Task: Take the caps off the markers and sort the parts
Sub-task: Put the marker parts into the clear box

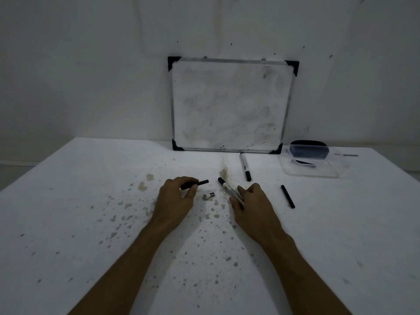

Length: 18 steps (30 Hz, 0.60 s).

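Note:
My left hand (pixel 176 197) grips a black cap (pixel 200 183) that sticks out to the right between thumb and fingers. My right hand (pixel 252 204) holds a white marker body (pixel 229 188) with a black end pointing up and left. Between the hands a small white and silver piece (pixel 209 195) lies on the table. A second whole marker (pixel 245 167) lies farther back, its black cap toward me. A loose black cap (pixel 287 196) rests to the right of my right hand.
A small whiteboard (pixel 231 103) leans against the wall at the back. A clear plastic tray (pixel 313 165) holding a dark eraser (pixel 309 150) stands at the back right. The white table (pixel 91 223) is speckled with stains.

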Each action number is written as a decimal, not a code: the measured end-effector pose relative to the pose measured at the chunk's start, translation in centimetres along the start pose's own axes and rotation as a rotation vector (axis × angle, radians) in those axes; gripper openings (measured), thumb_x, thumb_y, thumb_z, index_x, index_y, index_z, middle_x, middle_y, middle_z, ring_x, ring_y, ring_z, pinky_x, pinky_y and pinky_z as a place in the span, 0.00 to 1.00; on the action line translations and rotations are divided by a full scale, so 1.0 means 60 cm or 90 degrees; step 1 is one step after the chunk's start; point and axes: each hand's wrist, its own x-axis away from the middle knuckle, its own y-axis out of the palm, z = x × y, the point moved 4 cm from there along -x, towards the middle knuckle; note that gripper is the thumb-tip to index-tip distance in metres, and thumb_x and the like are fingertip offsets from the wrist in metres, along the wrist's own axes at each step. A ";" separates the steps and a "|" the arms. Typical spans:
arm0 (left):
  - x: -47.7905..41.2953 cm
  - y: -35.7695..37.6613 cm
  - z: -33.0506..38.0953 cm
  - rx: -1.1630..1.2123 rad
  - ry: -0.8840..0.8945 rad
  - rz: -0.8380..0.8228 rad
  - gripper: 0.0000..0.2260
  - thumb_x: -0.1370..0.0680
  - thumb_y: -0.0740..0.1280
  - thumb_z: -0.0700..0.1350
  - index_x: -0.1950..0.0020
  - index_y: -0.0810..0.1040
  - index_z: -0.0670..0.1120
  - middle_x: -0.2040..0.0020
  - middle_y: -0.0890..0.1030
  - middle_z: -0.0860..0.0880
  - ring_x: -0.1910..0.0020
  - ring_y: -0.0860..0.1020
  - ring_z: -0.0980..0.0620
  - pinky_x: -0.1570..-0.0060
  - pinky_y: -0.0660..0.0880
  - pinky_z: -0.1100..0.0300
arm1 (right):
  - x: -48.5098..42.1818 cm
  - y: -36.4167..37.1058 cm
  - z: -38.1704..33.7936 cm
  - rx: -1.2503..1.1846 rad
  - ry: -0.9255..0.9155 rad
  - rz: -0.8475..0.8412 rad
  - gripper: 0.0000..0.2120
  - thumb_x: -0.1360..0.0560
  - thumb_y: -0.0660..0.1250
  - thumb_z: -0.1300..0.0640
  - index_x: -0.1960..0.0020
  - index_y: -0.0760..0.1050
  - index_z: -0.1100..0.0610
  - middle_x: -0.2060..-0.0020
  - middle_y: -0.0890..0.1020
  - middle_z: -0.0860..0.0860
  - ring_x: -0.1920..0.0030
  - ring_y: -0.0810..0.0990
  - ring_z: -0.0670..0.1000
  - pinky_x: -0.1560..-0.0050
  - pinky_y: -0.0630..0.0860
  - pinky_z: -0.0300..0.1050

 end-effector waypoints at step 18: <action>-0.151 0.263 0.297 0.034 0.165 -0.250 0.07 0.16 0.64 0.49 0.44 0.79 0.46 0.55 0.87 0.57 0.55 0.84 0.56 0.61 0.75 0.64 | -0.017 -0.205 0.313 0.127 0.297 0.085 0.26 0.21 0.64 0.41 0.29 0.73 0.56 0.33 0.75 0.58 0.33 0.73 0.60 0.34 0.68 0.53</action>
